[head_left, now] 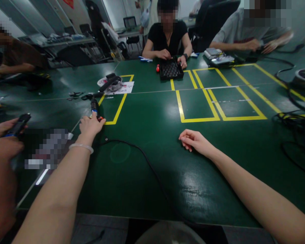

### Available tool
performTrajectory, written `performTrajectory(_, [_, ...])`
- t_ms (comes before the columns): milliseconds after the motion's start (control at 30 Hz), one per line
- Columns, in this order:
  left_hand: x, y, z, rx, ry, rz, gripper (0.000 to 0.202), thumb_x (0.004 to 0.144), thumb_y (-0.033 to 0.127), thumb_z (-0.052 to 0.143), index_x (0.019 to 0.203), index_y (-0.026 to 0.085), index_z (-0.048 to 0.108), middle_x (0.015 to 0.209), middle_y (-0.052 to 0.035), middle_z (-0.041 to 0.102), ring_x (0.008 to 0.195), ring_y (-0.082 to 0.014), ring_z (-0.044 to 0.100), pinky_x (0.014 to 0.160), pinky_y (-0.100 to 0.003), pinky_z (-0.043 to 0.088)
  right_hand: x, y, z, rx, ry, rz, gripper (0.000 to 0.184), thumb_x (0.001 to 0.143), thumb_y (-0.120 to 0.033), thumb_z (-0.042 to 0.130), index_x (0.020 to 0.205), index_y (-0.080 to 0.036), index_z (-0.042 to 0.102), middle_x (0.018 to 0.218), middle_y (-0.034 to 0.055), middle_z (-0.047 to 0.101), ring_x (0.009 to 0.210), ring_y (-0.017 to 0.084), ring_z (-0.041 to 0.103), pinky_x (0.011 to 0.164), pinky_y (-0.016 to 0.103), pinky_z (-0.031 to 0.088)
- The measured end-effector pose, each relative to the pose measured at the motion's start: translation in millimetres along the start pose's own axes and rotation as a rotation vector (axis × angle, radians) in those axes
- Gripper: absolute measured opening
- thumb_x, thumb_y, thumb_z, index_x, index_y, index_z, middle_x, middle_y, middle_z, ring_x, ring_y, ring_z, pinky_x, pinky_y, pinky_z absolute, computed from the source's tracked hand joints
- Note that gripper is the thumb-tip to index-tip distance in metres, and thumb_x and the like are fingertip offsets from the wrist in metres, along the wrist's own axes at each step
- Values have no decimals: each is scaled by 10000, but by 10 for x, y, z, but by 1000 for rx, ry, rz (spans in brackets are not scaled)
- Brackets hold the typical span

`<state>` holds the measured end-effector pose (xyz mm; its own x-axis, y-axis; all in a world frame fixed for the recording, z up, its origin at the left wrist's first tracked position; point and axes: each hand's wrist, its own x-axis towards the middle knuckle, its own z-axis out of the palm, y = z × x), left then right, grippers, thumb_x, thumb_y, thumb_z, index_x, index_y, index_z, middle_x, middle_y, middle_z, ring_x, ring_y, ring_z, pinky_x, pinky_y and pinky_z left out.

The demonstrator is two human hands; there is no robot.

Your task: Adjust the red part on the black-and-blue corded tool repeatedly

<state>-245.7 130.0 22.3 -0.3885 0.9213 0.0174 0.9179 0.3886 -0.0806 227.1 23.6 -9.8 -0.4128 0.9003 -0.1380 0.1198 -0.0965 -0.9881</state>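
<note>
The tool [94,105] lies just beyond the fingers of our left hand [90,124], pointing away from us, with its near end hidden under them. Our left fingers are bent over that end and seem to touch it, the thumb spread to the right beside an orange bit [100,118]; we cannot tell whether they have closed round it. For a sound hold, we judge it best to wrap the handle fully, thumb opposite the other fingers, and to lift it clear of the worktop [152,110] rather than drag it. The fingers of our right hand [193,139] are loosely curled, neither spread nor clenched, and we see nothing in them. Between our two sets of fingers, nearer to us, runs a black cable [148,162], which we would do well not to snag. Just past the tool, farther from our left fingers, sits a round part [109,82] beside a sheet of paper [128,87], with yellow tape [120,108] to their right. Left of our left fingers, a co-worker's hand [5,128] holds another tool [19,124]. Well beyond our right fingers is a black tray [171,77], with another co-worker's hands at it.
</note>
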Motion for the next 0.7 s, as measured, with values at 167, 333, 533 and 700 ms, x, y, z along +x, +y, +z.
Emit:
performTrajectory(167, [-28, 31, 0, -12, 50, -19, 762, 913, 589, 469, 1405, 19, 354, 1344, -247, 436, 1171, -379, 444, 925, -487, 389, -6, -27, 13, -3, 10, 4, 278, 864, -433, 649, 895, -167, 574, 652, -28, 558, 511, 80, 516, 425, 191, 415])
performTrajectory(333, [9, 28, 18, -39, 69, -80, 600, 1013, 416, 236, 1290, -68, 456, 1265, -250, 497, 1103, -327, 491, 903, -465, 412, 4, -16, 15, -2, 11, 4, 287, 869, -442, 644, 898, -166, 574, 653, -27, 558, 514, 80, 518, 423, 189, 417])
performTrajectory(533, [-35, 39, -6, -48, 80, -74, 598, 1016, 394, 202, 1258, -58, 509, 1219, -222, 514, 1068, -306, 514, 894, -444, 417, 20, 4, 18, 2, 16, 1, 294, 865, -448, 642, 899, -164, 573, 645, -31, 557, 502, 79, 516, 409, 187, 414])
performTrajectory(700, [-115, 104, -6, -37, 94, -63, 607, 1007, 416, 229, 1272, -61, 497, 1235, -254, 506, 1091, -348, 517, 876, -470, 428, 23, -15, 22, 5, 18, 1, 300, 851, -452, 653, 884, -165, 574, 639, -30, 557, 501, 82, 519, 406, 189, 415])
